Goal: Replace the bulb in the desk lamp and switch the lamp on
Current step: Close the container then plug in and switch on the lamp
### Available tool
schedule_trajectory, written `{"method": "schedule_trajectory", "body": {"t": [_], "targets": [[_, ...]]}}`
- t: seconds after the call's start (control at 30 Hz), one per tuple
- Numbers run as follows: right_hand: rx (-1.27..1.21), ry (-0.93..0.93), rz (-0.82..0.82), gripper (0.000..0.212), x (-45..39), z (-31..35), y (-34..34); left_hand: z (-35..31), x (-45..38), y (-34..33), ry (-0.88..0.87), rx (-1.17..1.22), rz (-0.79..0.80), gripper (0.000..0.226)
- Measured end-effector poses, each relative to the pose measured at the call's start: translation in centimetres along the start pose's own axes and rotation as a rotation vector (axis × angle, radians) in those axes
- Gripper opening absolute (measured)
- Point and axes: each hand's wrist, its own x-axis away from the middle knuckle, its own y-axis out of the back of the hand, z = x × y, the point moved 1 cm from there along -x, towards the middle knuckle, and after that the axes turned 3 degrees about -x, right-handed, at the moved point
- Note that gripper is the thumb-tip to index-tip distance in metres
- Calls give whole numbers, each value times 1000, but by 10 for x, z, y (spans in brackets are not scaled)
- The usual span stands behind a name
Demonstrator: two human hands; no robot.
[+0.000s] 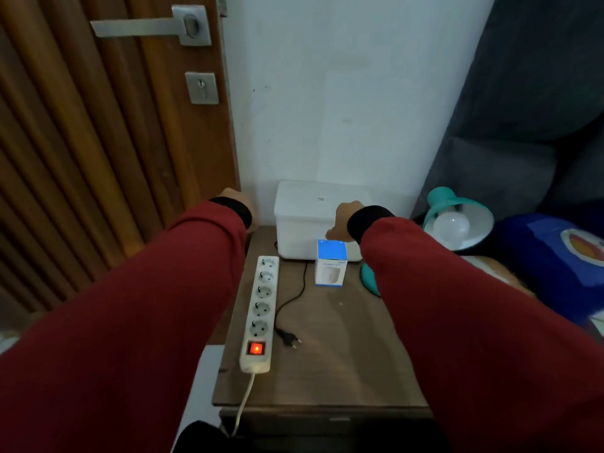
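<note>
On one wooden table [343, 354]: one bulb box [331, 268], one lamp [457, 220], one five-socket strip [260, 313]; both hands' grips unclear.

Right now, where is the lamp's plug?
In the head view the black plug lies loose on the wooden table, just right of the power strip near its lit red switch, plugged into nothing.

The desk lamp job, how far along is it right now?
Barely started. Done: the lamp's plug lies unplugged beside the power strip, whose switch glows red. In hand: the right hand reaches down over the boxed bulb; the left hand holds nothing visible. Left: a bulb sits in the teal lamp; swap, plug in, switch on.
</note>
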Motion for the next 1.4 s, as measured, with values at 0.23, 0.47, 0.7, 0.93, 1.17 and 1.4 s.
{"method": "schedule_trajectory", "body": {"t": [0.23,0.47,0.7,0.93,1.17,1.4], "targets": [[-80,106,30,43,29,33,-73,11,37,-69,29,335,32,45],[-583,15,77,30,44,45,-152,1,63,-148,-24,484,135,49],[-904,-102,120,37,41,40,-200,-10,74,-207,-37,856,159,51],[-734,-48,144,54,36,41,-225,-11,74,-234,-33,998,157,55],[-539,-41,52,42,28,48,-229,-8,68,-242,-56,1077,176,59],[-1017,-124,16,52,20,54,-208,-5,63,-237,-43,1184,183,56]]}}
